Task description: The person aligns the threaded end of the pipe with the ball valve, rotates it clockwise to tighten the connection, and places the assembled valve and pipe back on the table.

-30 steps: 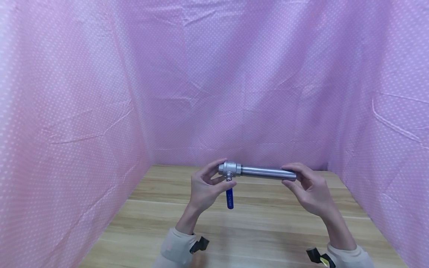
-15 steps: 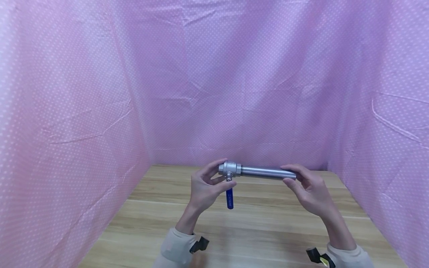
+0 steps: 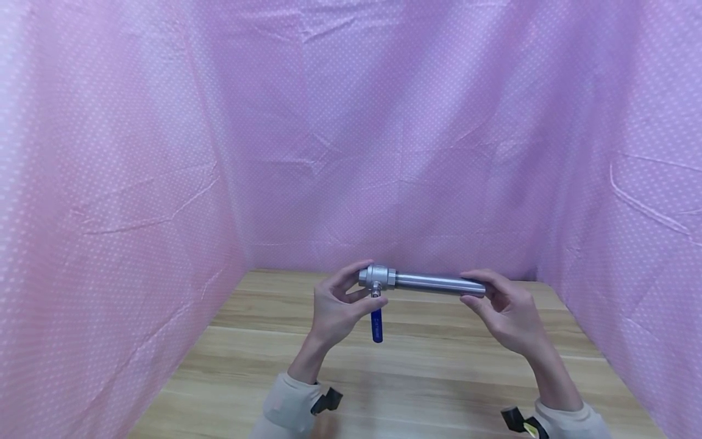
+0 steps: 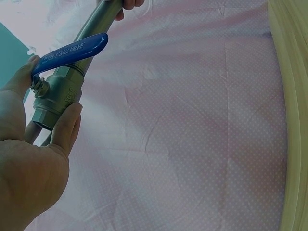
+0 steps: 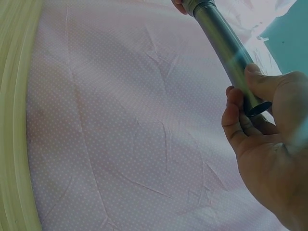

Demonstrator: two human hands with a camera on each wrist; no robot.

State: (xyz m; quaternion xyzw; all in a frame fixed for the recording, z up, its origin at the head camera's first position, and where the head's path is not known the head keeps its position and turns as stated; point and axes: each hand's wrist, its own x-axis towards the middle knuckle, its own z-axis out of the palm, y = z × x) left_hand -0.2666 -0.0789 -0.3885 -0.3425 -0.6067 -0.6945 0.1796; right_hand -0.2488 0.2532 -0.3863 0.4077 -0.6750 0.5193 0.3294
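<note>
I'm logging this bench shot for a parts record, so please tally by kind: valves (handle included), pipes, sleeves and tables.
Valve: 1
Pipe: 1
Sleeves: 2
Table: 1
Total: 5

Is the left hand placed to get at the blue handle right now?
Likely yes: the left hand holds the valve body, its thumb near the blue handle, whose free end nothing covers.

left hand [image 3: 336, 309] part-hidden by valve [image 3: 378, 277], sleeves [image 3: 287, 405] cropped
</note>
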